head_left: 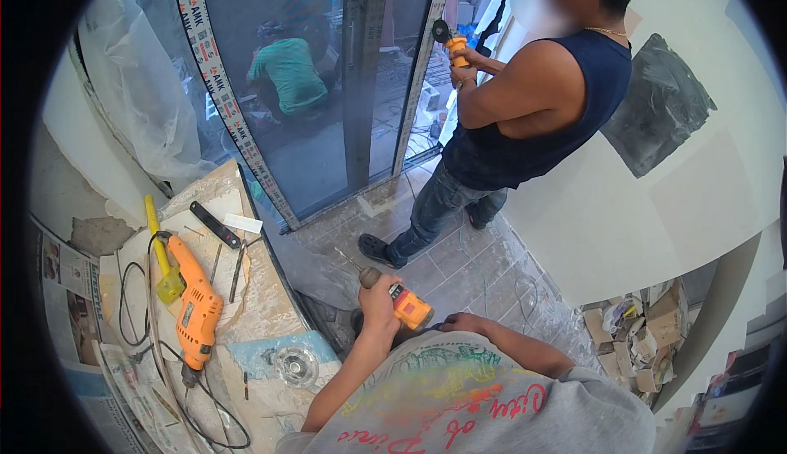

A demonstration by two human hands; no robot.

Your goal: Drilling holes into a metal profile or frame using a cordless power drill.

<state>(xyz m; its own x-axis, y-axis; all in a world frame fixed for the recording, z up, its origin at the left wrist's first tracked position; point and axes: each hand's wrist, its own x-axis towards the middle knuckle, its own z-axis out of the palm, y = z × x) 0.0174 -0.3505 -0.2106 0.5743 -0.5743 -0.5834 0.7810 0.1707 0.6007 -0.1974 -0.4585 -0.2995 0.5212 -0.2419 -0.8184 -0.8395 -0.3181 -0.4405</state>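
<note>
My left hand [377, 306] grips an orange and black cordless drill [411, 306] with a thin bit pointing forward, just right of the work table. My right hand [463, 323] is low against my body, its fingers partly hidden by my grey shirt. On the dusty table [246, 183] lie an orange corded drill [197, 298], a yellow tool [168, 278], a black bar [215, 224], drill bits [238, 274] and a pale blue board [258, 356] with a metal disc [295, 365].
A co-worker in a dark tank top [533, 118] stands ahead, holding a yellow angle grinder [455, 48] at the glass door frame [402, 126]. Another person [287, 77] crouches beyond the glass [311, 151]. Cables [525, 298] cross the tiled floor; torn cardboard [652, 331] lies right.
</note>
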